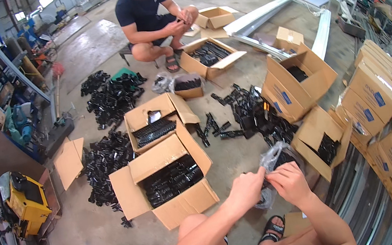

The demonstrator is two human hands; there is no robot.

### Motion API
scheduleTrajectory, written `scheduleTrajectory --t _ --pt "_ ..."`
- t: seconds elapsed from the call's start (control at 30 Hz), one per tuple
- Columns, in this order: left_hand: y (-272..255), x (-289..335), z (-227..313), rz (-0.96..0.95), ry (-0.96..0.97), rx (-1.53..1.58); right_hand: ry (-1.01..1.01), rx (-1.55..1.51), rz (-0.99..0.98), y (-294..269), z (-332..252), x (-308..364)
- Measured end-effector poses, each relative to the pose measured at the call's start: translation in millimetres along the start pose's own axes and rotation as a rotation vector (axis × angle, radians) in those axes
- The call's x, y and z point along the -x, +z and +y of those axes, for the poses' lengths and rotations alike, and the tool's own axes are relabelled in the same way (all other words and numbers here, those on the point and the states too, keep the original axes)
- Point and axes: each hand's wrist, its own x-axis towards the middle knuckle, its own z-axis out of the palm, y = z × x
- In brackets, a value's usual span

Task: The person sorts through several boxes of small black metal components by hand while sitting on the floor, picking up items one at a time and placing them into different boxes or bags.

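Note:
My left hand [248,190] and my right hand [289,184] meet in front of me, fingers pinched together at the tips. What they pinch is too small and too covered by the fingers to name. Right behind and beneath them lies a crumpled clear plastic bag [273,155] with dark small parts showing at it. Just left of my hands stands an open cardboard box [185,209] filled with black parts [174,180]. Beyond my right hand, another open carton [307,129] holds more black parts [327,149].
Heaps of black parts [115,97] lie on the floor ahead and to the left. A co-worker [148,15] sits opposite, both hands around a small dark piece. Stacked cartons [369,92] and long metal profiles [350,195] line the right. A yellow machine [26,202] stands left.

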Motion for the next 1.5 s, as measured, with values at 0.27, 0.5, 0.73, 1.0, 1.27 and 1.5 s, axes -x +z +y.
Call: scheduleTrajectory --t 0.27,0.5,0.73,1.0,1.27,1.5 --pt "-1 3 -3 -0.006 -0.007 0.015 -0.012 -0.004 -0.083 3 4 4" --pt "1 1 1 -0.003 -0.017 -0.007 0.01 0.021 -0.081 -1 4 5" --pt "-5 3 3 0.007 0.001 0.031 0.096 -0.05 -0.116 -6 4 7" --pt "-20 5 6 0.019 0.03 0.228 0.618 -0.491 0.049 -10 13 13" --pt "-28 3 10 0.055 0.057 0.426 0.92 -1.162 0.028 -14 22 16" --pt "-27 2 13 0.042 0.034 0.607 0.964 -1.259 0.171 -12 23 22"
